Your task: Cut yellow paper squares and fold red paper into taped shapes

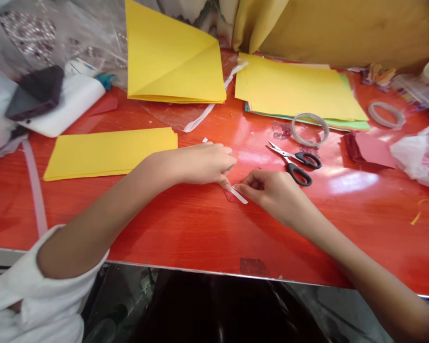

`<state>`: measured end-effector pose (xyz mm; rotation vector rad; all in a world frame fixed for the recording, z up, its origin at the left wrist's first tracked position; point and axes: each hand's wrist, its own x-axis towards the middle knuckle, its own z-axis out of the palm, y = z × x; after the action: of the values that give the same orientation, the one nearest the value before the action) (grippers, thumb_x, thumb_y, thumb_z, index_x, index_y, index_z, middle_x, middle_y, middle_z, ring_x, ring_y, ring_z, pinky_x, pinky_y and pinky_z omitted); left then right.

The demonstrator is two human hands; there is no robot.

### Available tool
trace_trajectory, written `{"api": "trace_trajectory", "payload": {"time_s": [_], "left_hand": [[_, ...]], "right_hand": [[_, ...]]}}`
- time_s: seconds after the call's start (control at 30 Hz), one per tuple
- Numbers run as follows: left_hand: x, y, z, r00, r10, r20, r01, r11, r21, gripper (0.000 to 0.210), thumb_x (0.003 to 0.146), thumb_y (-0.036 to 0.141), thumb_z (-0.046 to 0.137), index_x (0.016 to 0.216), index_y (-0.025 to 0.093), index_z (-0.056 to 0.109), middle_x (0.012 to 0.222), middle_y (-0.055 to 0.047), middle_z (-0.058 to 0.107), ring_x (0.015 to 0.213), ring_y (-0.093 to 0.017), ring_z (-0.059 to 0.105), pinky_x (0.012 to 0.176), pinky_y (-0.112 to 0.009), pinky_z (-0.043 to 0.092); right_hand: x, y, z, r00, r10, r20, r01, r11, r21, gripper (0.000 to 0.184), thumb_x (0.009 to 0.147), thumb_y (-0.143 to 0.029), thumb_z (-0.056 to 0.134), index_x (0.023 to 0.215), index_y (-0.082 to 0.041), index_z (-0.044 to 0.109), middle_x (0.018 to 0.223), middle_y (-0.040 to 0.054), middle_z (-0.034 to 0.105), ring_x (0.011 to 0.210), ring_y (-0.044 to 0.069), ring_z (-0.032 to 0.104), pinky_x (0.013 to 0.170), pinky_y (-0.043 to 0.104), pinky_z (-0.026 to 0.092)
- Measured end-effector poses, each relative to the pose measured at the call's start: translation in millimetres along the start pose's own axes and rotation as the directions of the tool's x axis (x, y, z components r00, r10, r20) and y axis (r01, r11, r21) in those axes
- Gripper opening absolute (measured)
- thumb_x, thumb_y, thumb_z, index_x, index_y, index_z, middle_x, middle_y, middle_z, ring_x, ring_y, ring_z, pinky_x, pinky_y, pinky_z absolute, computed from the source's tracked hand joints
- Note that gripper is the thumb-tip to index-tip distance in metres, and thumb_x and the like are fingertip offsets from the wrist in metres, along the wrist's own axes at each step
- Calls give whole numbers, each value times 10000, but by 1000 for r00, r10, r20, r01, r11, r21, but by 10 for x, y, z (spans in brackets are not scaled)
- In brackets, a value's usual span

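A narrow white strip [240,196], like tape or its backing, lies slanted between my hands over a small red piece that blends with the tabletop. My left hand [209,163] reaches in from the left with fingers curled and its thumb at the strip's upper end. Thumb and forefinger of my right hand [275,193] pinch together at the strip's edge; its other fingers are folded in. What lies under the left palm is hidden. Black-handled scissors [296,161] rest slightly open just beyond my right hand.
Folded yellow paper [103,151] lies left, with more yellow sheets [175,55] and a paper stack [296,90] behind. Tape rolls [309,143] and red cards [372,150] sit right. A dark phone [35,93] is far left. The red table [186,238] has its edge near me.
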<state>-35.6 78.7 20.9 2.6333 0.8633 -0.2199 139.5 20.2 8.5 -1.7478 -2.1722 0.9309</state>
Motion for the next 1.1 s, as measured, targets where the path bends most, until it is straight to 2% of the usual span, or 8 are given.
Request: {"api": "trace_trajectory", "payload": {"time_s": [0.23, 0.37, 0.53, 0.63, 0.7, 0.8, 0.97, 1.1], "left_hand": [[8, 25, -20, 999, -30, 31, 31, 999, -21, 231, 854, 302, 516, 683, 152, 478, 768, -12, 479, 694, -139, 419, 657, -274, 280], [15, 24, -22, 998, -45, 44, 47, 998, -51, 261, 852, 338, 516, 675, 154, 463, 766, -12, 471, 702, -145, 422, 691, -286, 292], [20, 0, -5, 998, -43, 41, 46, 997, -65, 299, 848, 375, 523, 663, 149, 460, 753, -4, 465, 675, -131, 426, 731, -297, 305], [28, -19, 12, 999, -41, 22, 42, 996, -78, 284, 838, 373, 537, 675, 148, 480, 765, -4, 479, 665, -126, 430, 731, -291, 300], [33, -24, 19, 999, -40, 16, 41, 995, -87, 276, 831, 368, 548, 676, 150, 480, 760, -3, 479, 667, -128, 428, 721, -285, 293], [31, -13, 16, 999, -36, 10, 36, 995, -93, 262, 831, 340, 549, 666, 152, 472, 743, 2, 463, 665, -127, 414, 685, -275, 280], [6, 13, -10, 999, -36, 25, 37, 998, -55, 264, 844, 288, 518, 629, 147, 461, 735, -8, 458, 644, -121, 400, 576, -254, 256], [-2, -5, -30, 999, -32, 41, 37, 992, -119, 249, 832, 289, 522, 633, 148, 476, 727, -10, 487, 630, -118, 432, 553, -248, 251]], "right_hand": [[57, -36, -50, 1000, 7, 24, -3, 986, -165, 279, 780, -307, 571, 547, -181, 481, 487, -22, 502, 428, 83, 375, 437, 251, 242], [119, -17, -94, 998, 10, 60, 7, 964, -267, 324, 787, -396, 582, 557, -188, 488, 507, -24, 499, 450, 91, 373, 445, 252, 249], [152, 1, -117, 999, 26, 38, -9, 920, -393, 438, 776, -475, 591, 496, -193, 408, 462, -34, 378, 448, 92, 258, 451, 268, 216], [152, 39, -143, 998, 1, 68, 20, 950, -311, 424, 786, -476, 585, 503, -185, 463, 465, -27, 416, 442, 87, 305, 452, 265, 235], [145, 84, -179, 990, 6, 143, 11, 993, -113, 421, 843, -491, 502, 567, -177, 548, 507, -9, 491, 446, 85, 399, 456, 249, 294], [115, 153, -246, 973, 35, 226, -73, 984, 162, 408, 894, -472, 416, 707, -161, 604, 595, 15, 569, 485, 93, 513, 482, 236, 386], [33, 187, -256, 967, -4, 254, -31, 991, 134, 249, 790, -430, 602, 810, -183, 626, 703, 3, 627, 586, 101, 535, 523, 232, 400], [17, 189, -192, 978, 10, 210, -51, 980, 191, 271, 797, -446, 576, 840, -189, 647, 691, 3, 612, 582, 109, 499, 489, 242, 353]]}}
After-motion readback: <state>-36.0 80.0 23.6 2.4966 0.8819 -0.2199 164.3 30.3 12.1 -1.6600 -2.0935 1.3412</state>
